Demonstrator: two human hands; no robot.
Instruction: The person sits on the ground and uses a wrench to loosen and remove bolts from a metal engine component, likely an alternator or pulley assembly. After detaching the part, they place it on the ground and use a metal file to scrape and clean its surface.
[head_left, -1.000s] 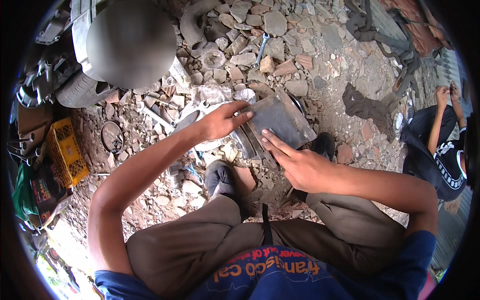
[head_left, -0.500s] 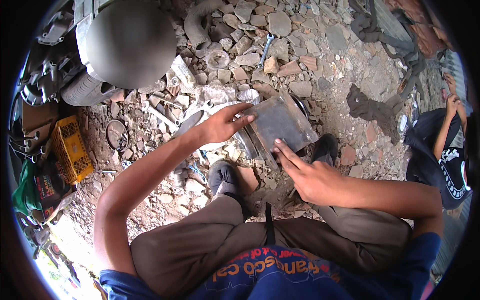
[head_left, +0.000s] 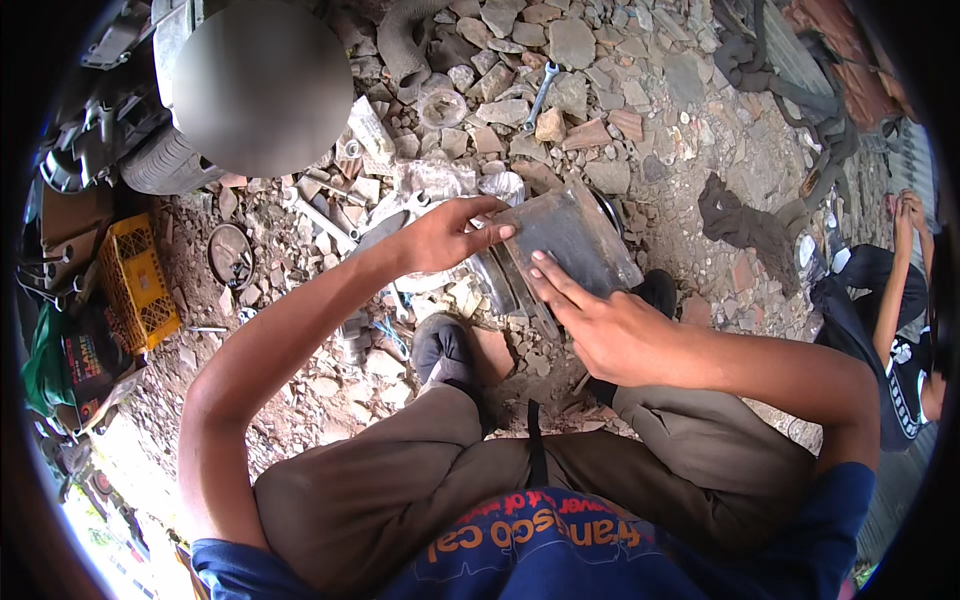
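A dark, flat rectangular metal piece (head_left: 580, 235) with worn brownish edges is tilted in front of me, between and beyond my feet. My left hand (head_left: 445, 237) grips its left corner, thumb on the face and the other fingers partly hidden. Across the lower part of the face, my right hand (head_left: 630, 338) lays its outstretched index and middle fingers; its other fingers are curled or hidden underneath. Below the piece, a dark slotted metal edge (head_left: 500, 280) shows; whether the two are joined I cannot tell.
Broken stone covers the ground. A wrench (head_left: 541, 97) lies beyond the piece, with more wrenches (head_left: 325, 220) to its left. Farther left are a round dish (head_left: 231, 257) of small parts and a yellow crate (head_left: 146, 285). Dark cloth (head_left: 745, 225) and another person (head_left: 900, 300) are at right.
My right hand has slid up and left over the metal face, its fingertips now closer to my left hand. The left hand keeps its hold on the corner.
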